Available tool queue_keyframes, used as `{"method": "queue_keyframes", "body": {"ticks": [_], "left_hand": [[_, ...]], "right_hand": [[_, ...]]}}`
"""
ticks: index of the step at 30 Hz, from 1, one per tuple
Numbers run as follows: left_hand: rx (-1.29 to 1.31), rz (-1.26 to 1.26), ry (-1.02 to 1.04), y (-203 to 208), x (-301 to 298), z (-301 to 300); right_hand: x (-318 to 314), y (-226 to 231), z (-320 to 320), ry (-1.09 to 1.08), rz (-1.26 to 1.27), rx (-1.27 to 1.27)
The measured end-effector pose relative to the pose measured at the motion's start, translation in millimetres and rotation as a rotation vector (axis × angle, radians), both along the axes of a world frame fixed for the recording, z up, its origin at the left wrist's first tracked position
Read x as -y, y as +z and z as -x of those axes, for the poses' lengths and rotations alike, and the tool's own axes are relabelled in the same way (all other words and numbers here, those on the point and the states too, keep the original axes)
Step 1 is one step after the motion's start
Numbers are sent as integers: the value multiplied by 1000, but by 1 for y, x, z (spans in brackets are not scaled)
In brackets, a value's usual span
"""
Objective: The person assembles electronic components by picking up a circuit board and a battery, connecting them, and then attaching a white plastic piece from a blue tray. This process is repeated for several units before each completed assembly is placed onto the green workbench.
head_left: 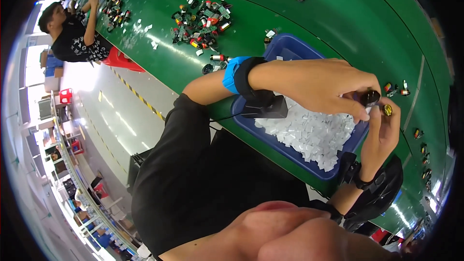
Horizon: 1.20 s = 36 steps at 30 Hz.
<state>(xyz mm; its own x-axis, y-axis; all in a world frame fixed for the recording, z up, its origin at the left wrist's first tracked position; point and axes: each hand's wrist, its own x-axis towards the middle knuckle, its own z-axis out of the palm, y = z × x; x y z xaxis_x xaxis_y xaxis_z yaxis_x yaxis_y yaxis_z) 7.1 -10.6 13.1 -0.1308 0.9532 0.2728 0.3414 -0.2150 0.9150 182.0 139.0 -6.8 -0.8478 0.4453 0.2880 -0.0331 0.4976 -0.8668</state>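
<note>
We see both hands meet over the right end of a blue bin (296,50) on the green table (338,29), and the thing to watch is a small dark round-ended piece (370,97). It sits right at the fingertips of the left hand (333,84), which reaches in from the left and is bent down at the wrist; the right hand (383,137) comes up from below, its thumb tip just beside the piece. Of the two, the left is nearer. Its fingers are curled and pinching the dark piece, while the right thumb and forefinger close around a yellow-ended part (387,110), just to the right and a little lower.

We judge the dark piece's long axis to point roughly up at us, since its round end faces the camera, but the fingers hide its length. We cannot tell whether the two ends belong to one body. The dark end looks glossy, almost black; the yellow one shines like metal. Below them, white slips (314,137) fill much of the bin.
</note>
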Motion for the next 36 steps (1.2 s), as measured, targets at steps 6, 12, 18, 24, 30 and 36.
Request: {"method": "queue_keyframes", "body": {"ticks": [6,12,18,24,30,36], "left_hand": [[-16,88,-75,-6,5,7],[126,315,39,0,0,7],[376,289,22,-4,-6,-1],[307,222,5,-2,-8,-4],[371,266,49,-2,-6,-1],[346,292,57,0,-4,-6]], "right_hand": [[10,8,1,-101,-2,-36],[5,4,13,-86,-214,-93],[-8,8,7,3,-551,-258],[-1,11,9,-72,-293,-286],[-3,8,7,-175,-473,-303],[4,5,5,-121,-270,-125]]}}
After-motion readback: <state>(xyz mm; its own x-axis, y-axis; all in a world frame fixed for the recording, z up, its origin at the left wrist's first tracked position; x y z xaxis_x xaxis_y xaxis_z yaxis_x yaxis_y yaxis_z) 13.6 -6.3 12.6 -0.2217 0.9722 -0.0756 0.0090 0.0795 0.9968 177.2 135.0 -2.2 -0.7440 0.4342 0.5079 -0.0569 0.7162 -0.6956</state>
